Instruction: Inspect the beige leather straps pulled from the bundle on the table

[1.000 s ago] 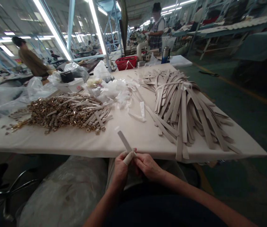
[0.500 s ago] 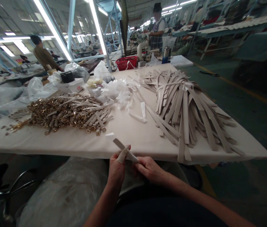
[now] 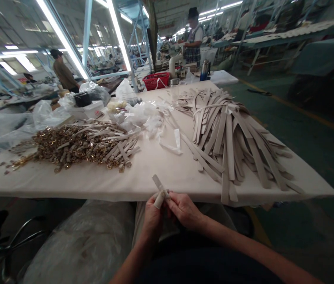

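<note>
A short grey-beige strap [image 3: 157, 182] sticks up between my hands at the table's front edge. My left hand [image 3: 154, 211], with a pale cover on its thumb, pinches the strap from the left. Close against it, my right hand [image 3: 184, 209] grips the strap's lower end between thumb and fingers. The lower part of the strap is hidden by my fingers. To the right lies a big fanned bundle of long beige straps [image 3: 226, 130]. On the left is a heap of short straps with gold-coloured metal fittings [image 3: 81, 144].
Crumpled clear plastic [image 3: 146, 118] and white paper strips [image 3: 177, 140] lie mid-table. Farther back are a red basket [image 3: 156, 81], a flask [image 3: 205, 71] and a small black box [image 3: 82, 98]. A plastic-wrapped bulk [image 3: 81, 244] sits below the table. Two people [image 3: 63, 71] stand beyond.
My left hand has moved right, closer to my right hand. The strap now points more steeply upward, with less of it showing. The person at the back left has shifted right.
</note>
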`<state>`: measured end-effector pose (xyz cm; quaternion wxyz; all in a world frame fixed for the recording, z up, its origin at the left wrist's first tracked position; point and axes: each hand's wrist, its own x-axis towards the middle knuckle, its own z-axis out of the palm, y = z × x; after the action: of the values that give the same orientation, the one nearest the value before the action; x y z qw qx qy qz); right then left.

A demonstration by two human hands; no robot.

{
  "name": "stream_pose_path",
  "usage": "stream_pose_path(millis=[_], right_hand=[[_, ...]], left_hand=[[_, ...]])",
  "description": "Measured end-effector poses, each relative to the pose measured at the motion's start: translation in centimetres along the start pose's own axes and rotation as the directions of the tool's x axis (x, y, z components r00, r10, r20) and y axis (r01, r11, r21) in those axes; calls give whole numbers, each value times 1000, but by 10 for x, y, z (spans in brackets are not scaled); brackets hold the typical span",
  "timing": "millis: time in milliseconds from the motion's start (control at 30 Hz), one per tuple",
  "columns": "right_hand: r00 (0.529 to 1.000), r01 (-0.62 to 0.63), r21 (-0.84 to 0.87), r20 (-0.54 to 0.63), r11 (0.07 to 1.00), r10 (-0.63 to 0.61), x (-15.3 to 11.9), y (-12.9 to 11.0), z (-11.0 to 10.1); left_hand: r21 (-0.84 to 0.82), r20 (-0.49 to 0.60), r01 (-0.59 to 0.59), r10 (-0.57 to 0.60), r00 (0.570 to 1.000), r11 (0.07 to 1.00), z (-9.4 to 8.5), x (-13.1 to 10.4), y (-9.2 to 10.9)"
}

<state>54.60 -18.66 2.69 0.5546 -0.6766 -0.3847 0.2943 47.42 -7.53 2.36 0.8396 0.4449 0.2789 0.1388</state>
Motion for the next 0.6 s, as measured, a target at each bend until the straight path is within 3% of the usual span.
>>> stream_pose_path(millis=[67,200,400,533,600], right_hand=[[999,-28,31,16,999,28,0,1,0],[996,-90,105,36,990,87,2,4,1],[1000,-22,52,1,998,22,4,7,-5],[997,-67,69,42,995,65,2,9,-6],[997,-70,72,45,995,67,2,9,-6]], left_hand=[[-32,-27,-12,11,1000,999,-1,1,1],[-150,-189,-136,107,976,979,-1,9,12],[19,-57,-39,40,998,999,4,1,6],[-114,-178,-162,140,974,980,2,7,15],[-131,-191,-168,141,971,977,2,9,14]])
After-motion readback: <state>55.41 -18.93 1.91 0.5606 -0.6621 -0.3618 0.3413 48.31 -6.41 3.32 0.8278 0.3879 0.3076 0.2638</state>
